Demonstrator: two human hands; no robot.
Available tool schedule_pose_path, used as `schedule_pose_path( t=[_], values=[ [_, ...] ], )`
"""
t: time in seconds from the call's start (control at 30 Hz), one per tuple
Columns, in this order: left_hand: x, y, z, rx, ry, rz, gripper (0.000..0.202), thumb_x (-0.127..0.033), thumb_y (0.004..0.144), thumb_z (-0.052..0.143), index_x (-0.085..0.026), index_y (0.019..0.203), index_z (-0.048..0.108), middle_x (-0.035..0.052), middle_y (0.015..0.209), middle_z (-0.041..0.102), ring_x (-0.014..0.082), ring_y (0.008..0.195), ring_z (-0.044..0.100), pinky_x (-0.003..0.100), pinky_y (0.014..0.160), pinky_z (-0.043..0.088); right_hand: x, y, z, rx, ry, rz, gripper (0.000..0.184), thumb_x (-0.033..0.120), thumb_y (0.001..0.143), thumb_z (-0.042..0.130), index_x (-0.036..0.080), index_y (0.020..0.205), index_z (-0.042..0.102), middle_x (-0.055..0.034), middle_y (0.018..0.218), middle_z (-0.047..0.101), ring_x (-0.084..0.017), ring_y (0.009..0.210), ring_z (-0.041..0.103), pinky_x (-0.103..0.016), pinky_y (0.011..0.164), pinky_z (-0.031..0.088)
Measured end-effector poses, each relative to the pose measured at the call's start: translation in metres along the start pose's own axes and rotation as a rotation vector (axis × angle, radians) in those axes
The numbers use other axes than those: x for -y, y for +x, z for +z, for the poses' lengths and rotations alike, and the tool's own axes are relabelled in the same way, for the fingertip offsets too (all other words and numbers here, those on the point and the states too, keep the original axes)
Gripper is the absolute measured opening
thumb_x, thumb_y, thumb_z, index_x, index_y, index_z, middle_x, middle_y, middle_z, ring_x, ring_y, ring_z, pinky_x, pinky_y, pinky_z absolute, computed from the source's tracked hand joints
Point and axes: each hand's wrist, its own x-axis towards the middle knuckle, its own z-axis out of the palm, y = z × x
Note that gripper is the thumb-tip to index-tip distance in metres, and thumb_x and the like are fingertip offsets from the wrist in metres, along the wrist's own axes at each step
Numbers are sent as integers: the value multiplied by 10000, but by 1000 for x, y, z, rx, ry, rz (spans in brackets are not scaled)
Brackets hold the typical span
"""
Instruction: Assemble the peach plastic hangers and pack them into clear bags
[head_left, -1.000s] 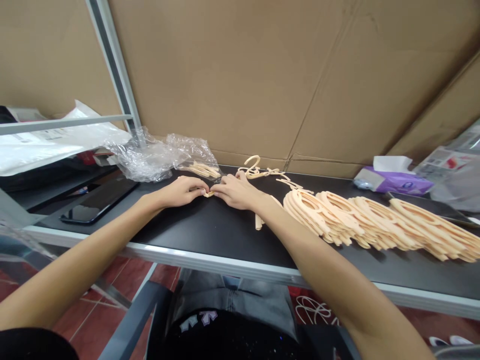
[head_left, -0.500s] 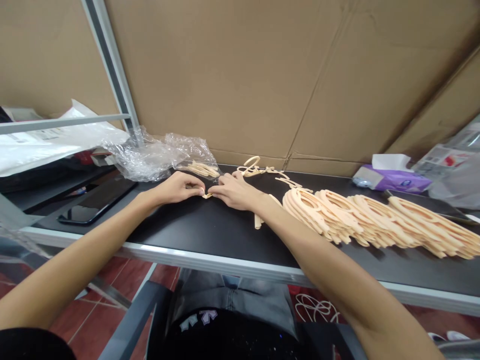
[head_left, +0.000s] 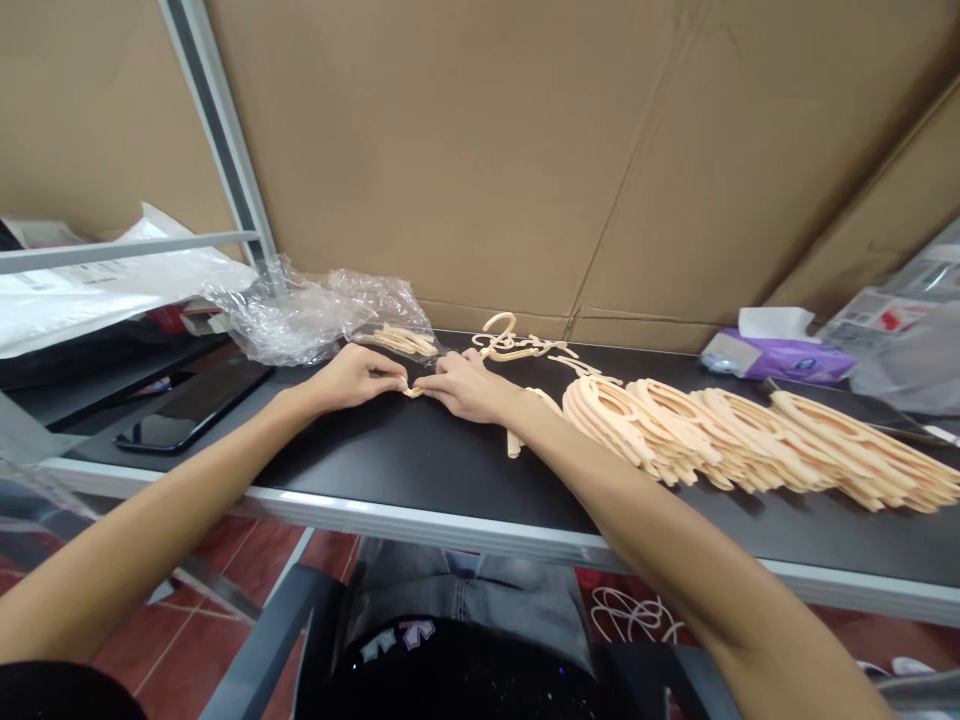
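My left hand [head_left: 360, 377] pinches one end of a small cream-coloured plastic piece [head_left: 413, 392] between thumb and fingertips. From the other side, the fingers of my right hand [head_left: 470, 386] close on the same piece, and they cover much of it. Just behind the hands lies a clear bag with slim cream strips [head_left: 401, 340] in it. Beyond my right hand, a curved hanger hook [head_left: 499, 328] rests among loose cream parts [head_left: 574, 366]. Part of another cream piece [head_left: 514, 443] shows beside my right wrist.
Overlapping bundles of peach-coloured hanger parts [head_left: 739, 440] spread along the right of the black table [head_left: 420, 470]. A purple tissue pack [head_left: 795, 357] sits behind them. Left are crumpled clear plastic [head_left: 292, 315], a black phone [head_left: 193, 403] and a metal frame post [head_left: 217, 120]. Cardboard [head_left: 450, 160] stands behind.
Both hands stay nearly in place, holding the small cream piece, with only slight finger movement. The whole view has shifted a little.
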Motion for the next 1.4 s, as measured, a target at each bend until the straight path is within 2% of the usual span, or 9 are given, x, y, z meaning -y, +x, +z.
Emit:
schedule_pose_path(
  t=[0.17, 0.6, 0.87, 1.0, 1.17, 1.27, 1.4],
  values=[
    [2, 1, 1, -15, 6, -5, 226, -347, 895, 650, -189, 855, 806, 14, 828, 798, 166, 729, 710, 241, 718, 491, -2, 1, 2, 0, 27, 9, 376, 304, 1073, 393, 274, 1283, 704, -108, 1019, 627, -236, 990, 499, -396, 895, 258],
    [-5, -2, 11, -108, 122, -60, 220, -303, 880, 632, -191, 796, 802, 5, 751, 778, 145, 640, 662, 221, 617, 445, -1, 3, -2, 51, 36, 60, 375, 282, 1075, 375, 247, 1227, 716, -123, 1099, 671, -247, 1049, 559, -379, 882, 260],
    [-8, 9, 18, -126, 167, 46, 247, -246, 872, 610, -186, 689, 765, 24, 672, 744, 154, 633, 646, 238, 618, 435, 17, 13, -4, 35, 37, 91, 413, 322, 1089, 356, 138, 1128, 724, -156, 1104, 708, -261, 1052, 615, -378, 879, 314],
    [-7, 8, 17, -206, 140, -7, 245, -269, 862, 612, -195, 702, 783, 21, 692, 758, 167, 636, 655, 252, 610, 445, 11, 11, -7, 29, 27, 112, 412, 339, 1088, 363, 154, 1092, 732, -145, 1099, 721, -269, 1042, 629, -396, 890, 322],
    [-8, 3, 13, -247, 60, -190, 226, -339, 836, 651, -195, 776, 814, 13, 702, 770, 159, 595, 638, 250, 579, 441, -5, 3, -7, 33, -39, 145, 387, 325, 1078, 407, 140, 1000, 737, -149, 1106, 715, -272, 1071, 616, -399, 913, 297],
    [-11, 2, 12, -241, 4, -241, 245, -382, 825, 674, -186, 776, 813, 12, 683, 762, 154, 589, 630, 245, 574, 441, -8, 2, -6, 25, -49, 144, 366, 310, 1073, 422, 140, 998, 738, -136, 1097, 717, -268, 1069, 612, -387, 893, 295],
    [-15, 3, 13, -181, -55, -236, 242, -367, 827, 662, -179, 783, 809, 4, 682, 754, 145, 599, 626, 237, 570, 435, -3, 3, -8, 6, -32, 110, 317, 289, 1064, 451, 155, 1035, 736, -121, 1106, 713, -247, 1079, 606, -361, 867, 296]
  ],
)
